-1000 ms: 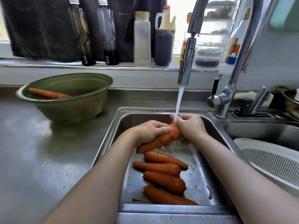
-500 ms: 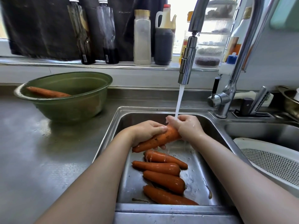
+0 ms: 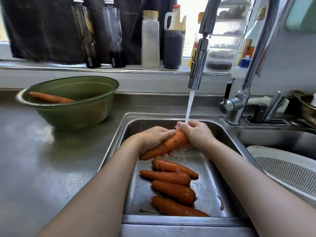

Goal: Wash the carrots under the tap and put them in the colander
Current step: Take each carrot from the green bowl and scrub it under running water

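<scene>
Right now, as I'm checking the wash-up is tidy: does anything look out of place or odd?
A lone carrot lies in the green bowl on the counter, apart from the four carrots in the sink. The held carrot shows dark specks.

Green bowl (image 3: 77,117) on the steel counter (image 3: 34,168)

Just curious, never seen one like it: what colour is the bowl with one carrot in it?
Olive green; the bowl shows best in the head view.

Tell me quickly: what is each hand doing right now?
Left hand: grips the carrot.
Right hand: grips the same carrot at its other end.
</scene>
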A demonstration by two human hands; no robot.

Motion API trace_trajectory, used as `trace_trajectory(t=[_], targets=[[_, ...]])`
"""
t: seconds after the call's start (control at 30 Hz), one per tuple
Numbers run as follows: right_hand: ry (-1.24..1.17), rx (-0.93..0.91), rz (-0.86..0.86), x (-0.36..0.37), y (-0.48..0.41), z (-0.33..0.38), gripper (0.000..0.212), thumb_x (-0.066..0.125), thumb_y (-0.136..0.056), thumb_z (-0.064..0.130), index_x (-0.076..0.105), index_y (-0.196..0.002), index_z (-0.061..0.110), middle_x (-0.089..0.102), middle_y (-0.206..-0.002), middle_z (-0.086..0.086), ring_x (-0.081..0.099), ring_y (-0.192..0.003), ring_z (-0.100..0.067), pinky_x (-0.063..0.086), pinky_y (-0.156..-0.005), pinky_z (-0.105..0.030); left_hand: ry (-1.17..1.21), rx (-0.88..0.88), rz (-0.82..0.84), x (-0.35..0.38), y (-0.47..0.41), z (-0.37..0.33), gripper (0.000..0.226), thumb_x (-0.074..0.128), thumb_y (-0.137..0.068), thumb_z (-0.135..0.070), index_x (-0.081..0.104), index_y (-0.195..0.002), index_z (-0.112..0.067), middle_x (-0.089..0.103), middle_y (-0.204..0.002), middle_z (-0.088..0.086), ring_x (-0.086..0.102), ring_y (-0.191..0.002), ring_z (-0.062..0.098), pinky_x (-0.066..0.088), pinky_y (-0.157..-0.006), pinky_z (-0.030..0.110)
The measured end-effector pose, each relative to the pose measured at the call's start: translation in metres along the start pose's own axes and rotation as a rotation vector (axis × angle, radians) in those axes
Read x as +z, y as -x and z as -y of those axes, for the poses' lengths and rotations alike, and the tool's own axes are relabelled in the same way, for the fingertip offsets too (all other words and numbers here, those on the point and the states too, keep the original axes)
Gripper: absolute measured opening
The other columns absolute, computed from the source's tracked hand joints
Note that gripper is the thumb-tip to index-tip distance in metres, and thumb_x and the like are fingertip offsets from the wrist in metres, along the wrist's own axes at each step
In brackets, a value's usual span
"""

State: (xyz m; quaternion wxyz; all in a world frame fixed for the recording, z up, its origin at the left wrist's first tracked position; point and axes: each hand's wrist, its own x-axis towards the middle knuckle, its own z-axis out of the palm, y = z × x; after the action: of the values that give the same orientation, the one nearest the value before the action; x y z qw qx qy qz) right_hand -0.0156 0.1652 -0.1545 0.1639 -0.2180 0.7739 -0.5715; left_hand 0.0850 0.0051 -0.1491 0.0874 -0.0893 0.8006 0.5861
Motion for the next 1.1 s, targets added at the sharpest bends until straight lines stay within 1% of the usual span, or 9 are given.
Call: trace_trajectory(t=[0.13,0.23,0.37,0.43,0.57,0.63,0.77,0.93,1.1], targets=[[-0.038,0.051,0.298,-0.018,-0.002,-0.003,0.02,0.066,-0.101,0.03,0.068,-0.121,0.029,0.068,-0.121,-0.011,0.071,-0.1,-0.026,0.06,-0.071,-0.034,-0.001,0.01,-0.011,-0.005,0.003,0.002,0.036,0.044,-0.109,-0.043,0.065,-0.127,-0.018,0.077,-0.112,0.012,0.076,-0.091,0.026,0.061,-0.078,0.039],[-0.216,0.116,0.463,-0.032,-0.003,-0.014,0.043,0.076,-0.09,0.014,0.065,-0.129,0.029,0.06,-0.133,-0.018,0.069,-0.111,-0.032,0.059,-0.082,-0.037,-0.024,-0.008,-0.01,-0.005,0.003,0.002,0.036,0.044,-0.11,-0.042,0.066,-0.127,-0.021,0.077,-0.111,0.014,0.077,-0.091,0.025,0.061,-0.083,0.042],[-0.078,0.024,0.195,-0.018,-0.003,-0.01,0.019,0.067,-0.1,0.036,0.071,-0.115,0.025,0.07,-0.116,-0.013,0.07,-0.099,-0.028,0.059,-0.076,-0.035,0.09,-0.021,0.023,0.003,0.002,-0.004,0.033,0.048,-0.109,-0.036,0.053,-0.139,-0.024,0.075,-0.114,0.013,0.076,-0.089,0.024,0.061,-0.069,0.033],[-0.029,0.036,0.039,-0.009,-0.008,-0.009,0.027,0.057,-0.104,0.044,0.073,-0.105,0.023,0.074,-0.104,-0.011,0.071,-0.093,-0.029,0.063,-0.08,-0.046,0.104,-0.024,0.062,0.006,0.003,-0.007,0.036,0.057,-0.106,-0.027,0.049,-0.141,-0.022,0.072,-0.116,0.013,0.076,-0.091,0.021,0.06,-0.068,0.03],[-0.057,0.084,0.015,-0.011,-0.01,-0.01,0.03,0.051,-0.107,0.046,0.071,-0.108,0.023,0.072,-0.112,-0.014,0.071,-0.102,-0.035,0.06,-0.09,-0.057,0.153,-0.019,0.11,0.008,0.003,-0.008,0.04,0.059,-0.103,-0.013,0.05,-0.142,-0.015,0.071,-0.114,0.014,0.075,-0.094,0.02,0.061,-0.072,0.028],[-0.187,0.089,0.143,-0.019,-0.009,-0.009,0.013,0.062,-0.103,0.033,0.067,-0.112,0.026,0.067,-0.121,-0.017,0.069,-0.108,-0.038,0.061,-0.09,-0.055,0.216,-0.001,0.092,0.006,0.003,-0.008,0.036,0.057,-0.105,-0.017,0.053,-0.141,-0.013,0.071,-0.12,0.019,0.075,-0.099,0.025,0.062,-0.078,0.03],[-0.216,0.058,0.164,-0.024,-0.013,-0.017,0.03,0.076,-0.092,0.022,0.067,-0.12,0.025,0.069,-0.121,-0.015,0.074,-0.1,-0.034,0.063,-0.075,-0.043,-0.028,0.036,-0.028,0.011,-0.005,-0.008,0.03,0.053,-0.107,-0.038,0.064,-0.128,-0.02,0.077,-0.108,0.01,0.077,-0.093,0.026,0.064,-0.084,0.042],[-0.135,0.056,0.028,-0.018,-0.02,-0.02,0.038,0.079,-0.082,0.038,0.072,-0.117,0.024,0.074,-0.112,-0.014,0.075,-0.09,-0.031,0.063,-0.068,-0.039,-0.178,0.052,-0.204,0.036,-0.014,-0.015,0.046,0.04,-0.104,-0.062,0.068,-0.104,-0.026,0.074,-0.093,0.006,0.07,-0.071,0.023,0.058,-0.058,0.033],[-0.161,0.069,-0.035,-0.029,-0.023,-0.022,0.029,0.078,-0.091,0.037,0.069,-0.116,0.026,0.071,-0.115,-0.01,0.073,-0.098,-0.032,0.063,-0.071,-0.04,-0.136,0.02,-0.007,0.026,-0.017,-0.006,0.041,0.061,-0.102,-0.024,0.05,-0.141,-0.03,0.071,-0.115,0.005,0.073,-0.099,0.018,0.06,-0.09,0.039]])
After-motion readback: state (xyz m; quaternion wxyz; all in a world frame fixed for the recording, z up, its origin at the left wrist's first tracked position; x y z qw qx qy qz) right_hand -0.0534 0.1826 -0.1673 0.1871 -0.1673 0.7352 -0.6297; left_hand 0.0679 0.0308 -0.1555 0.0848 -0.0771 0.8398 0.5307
